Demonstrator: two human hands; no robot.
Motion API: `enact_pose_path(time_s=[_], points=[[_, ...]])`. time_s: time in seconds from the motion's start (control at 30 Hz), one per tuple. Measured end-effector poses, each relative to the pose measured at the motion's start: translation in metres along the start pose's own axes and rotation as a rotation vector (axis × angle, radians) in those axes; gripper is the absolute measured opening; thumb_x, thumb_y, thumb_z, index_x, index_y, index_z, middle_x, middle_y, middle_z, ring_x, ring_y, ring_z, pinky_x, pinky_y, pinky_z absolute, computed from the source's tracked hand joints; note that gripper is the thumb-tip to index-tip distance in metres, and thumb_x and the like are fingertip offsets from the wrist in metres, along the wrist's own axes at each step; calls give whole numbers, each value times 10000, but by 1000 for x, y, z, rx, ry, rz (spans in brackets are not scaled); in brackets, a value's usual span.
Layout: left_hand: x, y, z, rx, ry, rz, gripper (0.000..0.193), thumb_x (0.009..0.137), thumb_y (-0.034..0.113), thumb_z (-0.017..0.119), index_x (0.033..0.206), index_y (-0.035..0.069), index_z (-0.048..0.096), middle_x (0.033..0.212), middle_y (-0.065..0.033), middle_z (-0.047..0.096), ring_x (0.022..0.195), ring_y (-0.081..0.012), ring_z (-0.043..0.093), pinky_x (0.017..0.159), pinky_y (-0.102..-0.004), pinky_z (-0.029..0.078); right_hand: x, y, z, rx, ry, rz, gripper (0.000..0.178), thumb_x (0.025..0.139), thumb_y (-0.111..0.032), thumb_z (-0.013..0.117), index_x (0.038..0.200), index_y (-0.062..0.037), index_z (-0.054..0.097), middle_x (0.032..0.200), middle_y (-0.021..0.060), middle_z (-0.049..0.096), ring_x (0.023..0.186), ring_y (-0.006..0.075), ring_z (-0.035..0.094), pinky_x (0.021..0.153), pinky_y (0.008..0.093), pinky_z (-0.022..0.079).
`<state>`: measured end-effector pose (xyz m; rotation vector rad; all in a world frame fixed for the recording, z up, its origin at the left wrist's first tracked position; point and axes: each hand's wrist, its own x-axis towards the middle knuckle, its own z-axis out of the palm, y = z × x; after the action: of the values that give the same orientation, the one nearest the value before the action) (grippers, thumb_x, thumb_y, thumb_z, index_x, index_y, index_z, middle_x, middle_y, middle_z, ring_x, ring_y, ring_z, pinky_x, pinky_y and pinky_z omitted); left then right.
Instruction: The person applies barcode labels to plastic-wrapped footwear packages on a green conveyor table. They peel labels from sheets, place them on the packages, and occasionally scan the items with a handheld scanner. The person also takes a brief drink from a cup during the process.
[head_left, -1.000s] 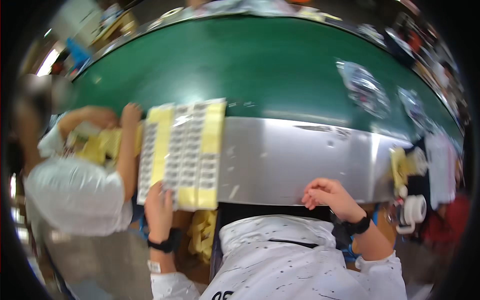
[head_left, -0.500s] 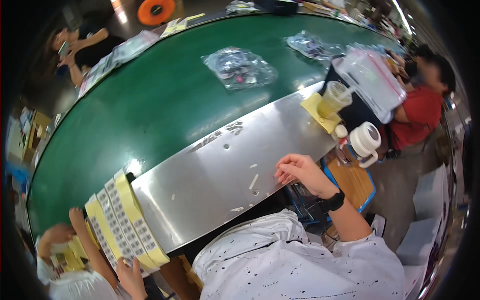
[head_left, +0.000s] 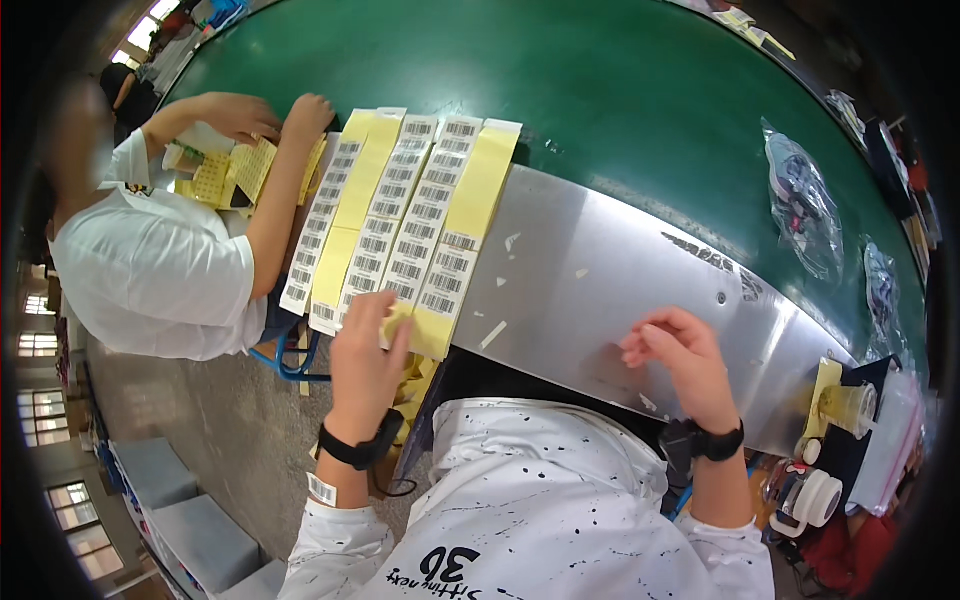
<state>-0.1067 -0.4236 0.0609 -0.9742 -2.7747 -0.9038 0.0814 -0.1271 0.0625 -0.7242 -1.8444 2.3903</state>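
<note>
My left hand (head_left: 365, 350) is at the near end of several label strips (head_left: 408, 262), white with black barcodes and bare yellow patches. Its thumb and fingers are apart, with yellow showing between them; whether the fingertips touch a strip is hard to tell. The strips lie side by side over the left end of a shiny metal plate (head_left: 570, 250). Above the plate's near edge hovers my right hand (head_left: 685, 360), its fingers loosely bent and no object visible in them. White paper scraps (head_left: 493, 334) stick to the metal nearby.
A co-worker in a white shirt (head_left: 155, 285) handles yellow sheets (head_left: 250, 168) at left. Bagged items (head_left: 800, 200) lie on the green table (head_left: 620, 100). At the right stand a drink cup (head_left: 848, 408) and a white-lidded jug (head_left: 815, 500). Grey bins (head_left: 200, 530) are at lower left.
The view has swung left, bringing the strips and the co-worker at left further in. My left hand now shows more fully near the strips; my right hand stays above the plate.
</note>
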Motion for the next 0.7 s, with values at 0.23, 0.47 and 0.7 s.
enact_pose_path(time_s=[0.23, 0.47, 0.7], points=[[40, 15, 27, -62, -140, 75, 336, 808, 37, 694, 1114, 3, 561, 990, -138, 591, 853, -282, 625, 728, -330, 506, 90, -8, 60, -107, -216, -50, 255, 939, -170, 572, 1127, -1, 604, 1105, 111, 625, 863, 135, 636, 751, 254, 512], [111, 36, -2, -167, -482, 215, 378, 831, 83, 682, 1176, 0, 549, 982, -142, 608, 832, -267, 627, 727, -336, 509, 163, -30, 70, -46, -280, 77, 339, 943, -132, 539, 1249, 11, 518, 1280, 111, 498, 1005, 170, 613, 837, 289, 519], [190, 54, 37, -16, -417, 160, 324, 835, 203, 710, 986, -30, 545, 844, -153, 626, 736, -262, 628, 637, -338, 506, 214, -47, 50, 67, -51, -41, 304, 901, -78, 515, 1191, 12, 508, 1155, 103, 564, 946, 168, 610, 748, 298, 517]])
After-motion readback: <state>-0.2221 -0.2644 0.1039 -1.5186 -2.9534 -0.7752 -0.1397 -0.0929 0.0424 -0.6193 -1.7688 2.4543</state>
